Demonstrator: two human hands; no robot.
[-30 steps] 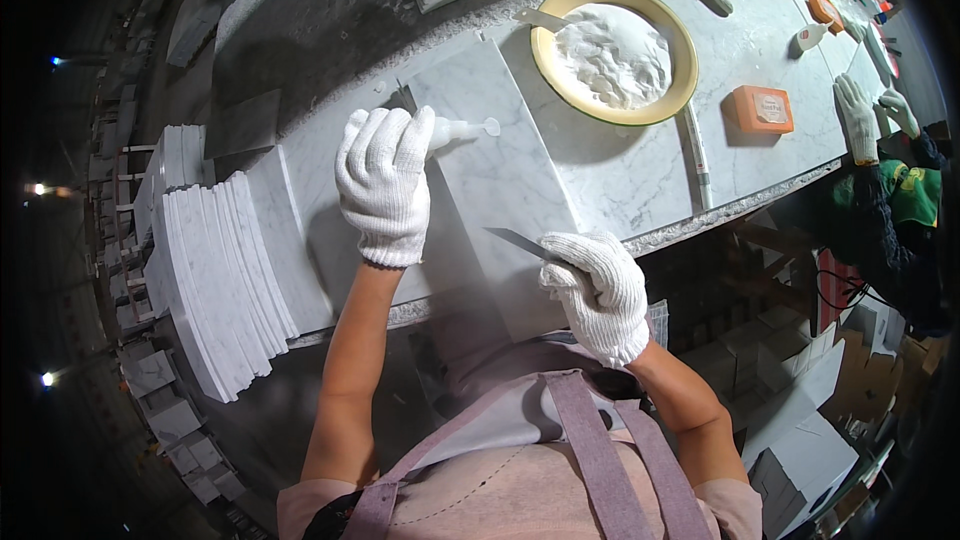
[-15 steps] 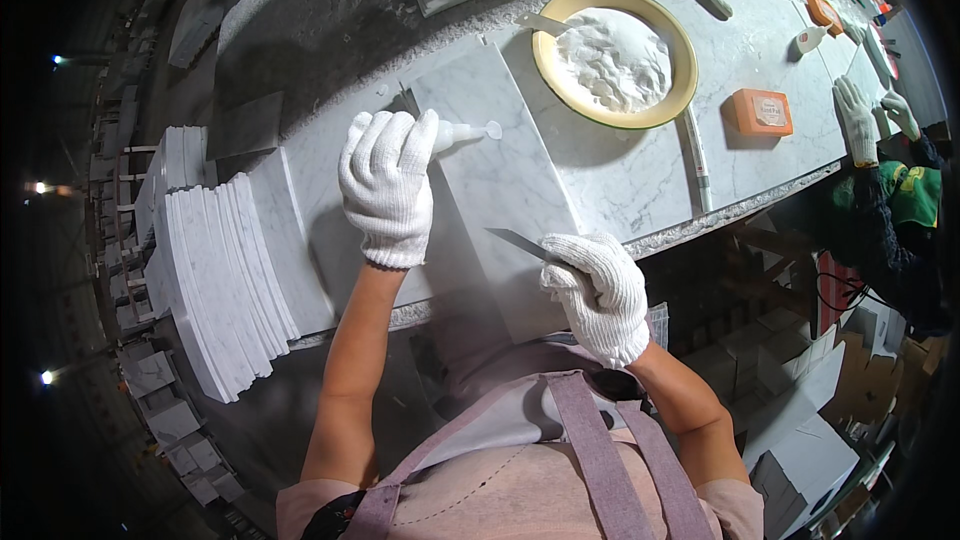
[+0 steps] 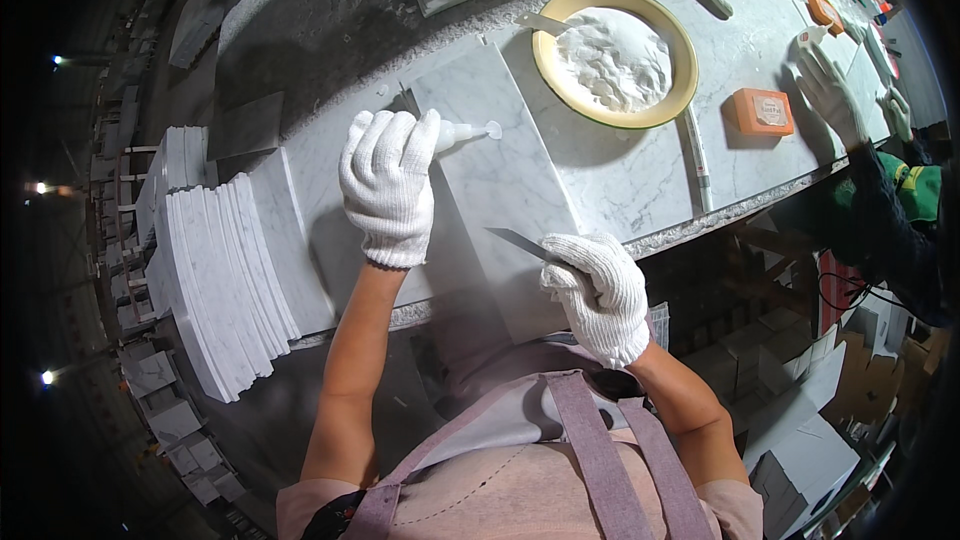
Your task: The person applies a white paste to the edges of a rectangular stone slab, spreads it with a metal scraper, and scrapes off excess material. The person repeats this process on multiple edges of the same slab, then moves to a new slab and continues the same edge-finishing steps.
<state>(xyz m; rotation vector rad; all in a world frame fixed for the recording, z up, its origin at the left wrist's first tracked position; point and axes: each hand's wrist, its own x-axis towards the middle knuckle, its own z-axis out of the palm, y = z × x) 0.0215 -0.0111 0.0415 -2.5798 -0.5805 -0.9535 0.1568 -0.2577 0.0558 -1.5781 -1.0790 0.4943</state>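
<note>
My left hand [image 3: 390, 175], in a white knit glove, is wrapped round a small translucent squeeze bottle [image 3: 458, 135]. The bottle lies tilted to the right, its nozzle at a clear wet blob [image 3: 493, 130] on a grey-veined marble tile [image 3: 500, 200]. Most of the bottle is hidden by the glove. My right hand [image 3: 600, 290], gloved alike, is closed on a thin metal blade [image 3: 517, 242] like a scraper, pointing left over the tile's near part. Its handle end is covered by my fingers.
A yellow-rimmed bowl [image 3: 688, 60] of white powder stands right of the tile, a metal scraper [image 3: 541, 23] on its edge. Nearby lie a marker-like stick [image 3: 697, 165] and an orange box [image 3: 763, 112]. Stacked marble strips [image 3: 225, 270] stand left. A co-worker's gloved hand [image 3: 830, 95] reaches in at right.
Both my hands and the bottle stay in place. At right, the co-worker's gloved hand has moved farther onto the table and up to the small white bottle there.
</note>
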